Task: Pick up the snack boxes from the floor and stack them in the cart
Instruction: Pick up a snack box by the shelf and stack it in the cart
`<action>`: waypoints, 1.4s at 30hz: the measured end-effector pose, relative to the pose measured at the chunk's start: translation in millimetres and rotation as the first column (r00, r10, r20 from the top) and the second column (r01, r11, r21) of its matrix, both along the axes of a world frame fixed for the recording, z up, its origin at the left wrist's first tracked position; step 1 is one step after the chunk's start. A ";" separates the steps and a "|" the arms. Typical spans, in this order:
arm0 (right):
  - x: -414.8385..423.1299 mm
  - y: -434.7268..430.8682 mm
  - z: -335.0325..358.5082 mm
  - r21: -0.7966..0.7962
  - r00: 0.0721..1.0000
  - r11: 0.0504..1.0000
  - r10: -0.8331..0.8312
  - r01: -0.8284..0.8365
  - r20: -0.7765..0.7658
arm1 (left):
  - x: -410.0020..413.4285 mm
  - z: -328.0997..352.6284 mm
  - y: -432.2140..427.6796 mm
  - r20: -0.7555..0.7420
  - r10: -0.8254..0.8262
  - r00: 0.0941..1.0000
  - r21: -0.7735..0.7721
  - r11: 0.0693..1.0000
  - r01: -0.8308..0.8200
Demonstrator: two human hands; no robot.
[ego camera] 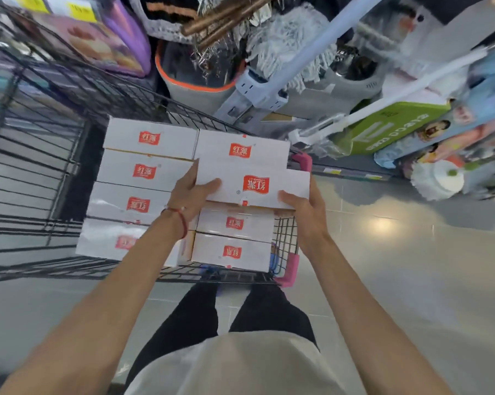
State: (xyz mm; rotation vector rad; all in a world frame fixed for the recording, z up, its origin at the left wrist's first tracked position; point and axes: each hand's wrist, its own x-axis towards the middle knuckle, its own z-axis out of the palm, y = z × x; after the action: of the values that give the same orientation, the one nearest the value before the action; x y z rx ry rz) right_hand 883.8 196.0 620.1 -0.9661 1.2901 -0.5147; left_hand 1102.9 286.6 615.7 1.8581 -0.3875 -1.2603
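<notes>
While both hands clasp it, one white snack box point(253, 185) with a red logo hangs over the cart point(286, 243). It's a two-handed hold: the left hand point(189, 195) takes the box's left end, thumb laid across the top. The right hand point(303, 212) takes the near right corner, thumb on top as well. Fingers of both hands go under the box and out of sight, so how far they wrap I can't tell.

Directly beneath the grip, two stacked boxes point(233, 238) show, and the held one covers whatever lies between them and the far box point(240, 148) just beyond the grip. Does the held box touch the stack under it? Impossible to judge from this angle.

Left of the grip, a column of four boxes point(143, 172) fills the cart, the nearest one partly hidden behind the left forearm, its logo half cut off. A red cord point(182, 220) circles the left wrist.

Right of the grip, a pink corner guard point(303, 161) pokes out past the box. Beyond the grip, everything smears: mop heads point(286, 44), a grey bucket with an orange rim point(195, 89) and a green carton point(394, 124), all print blurred. Glossy floor point(397, 266) glares off to the right.
</notes>
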 end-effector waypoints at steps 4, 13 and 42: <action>13.8 2.0 -13.7 -0.006 0.997 0.998 -0.066 0.065 -0.035 | 21.6 -15.6 -4.2 0.124 -0.132 0.984 0.080 0.989 0.122; 34.0 2.1 -50.3 0.044 0.982 0.989 -0.136 0.143 -0.131 | 28.5 -37.4 -23.7 0.344 -0.118 0.931 0.168 0.984 0.062; 46.6 21.5 -50.9 0.105 0.960 0.980 -0.140 0.169 -0.240 | 34.9 -78.2 8.0 0.491 -0.741 0.457 0.611 0.667 0.426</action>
State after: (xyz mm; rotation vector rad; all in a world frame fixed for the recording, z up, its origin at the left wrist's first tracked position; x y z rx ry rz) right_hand 930.4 217.5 569.2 -0.8423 1.5993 -0.4445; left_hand 1137.8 294.6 537.5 2.7050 -1.4406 -1.0050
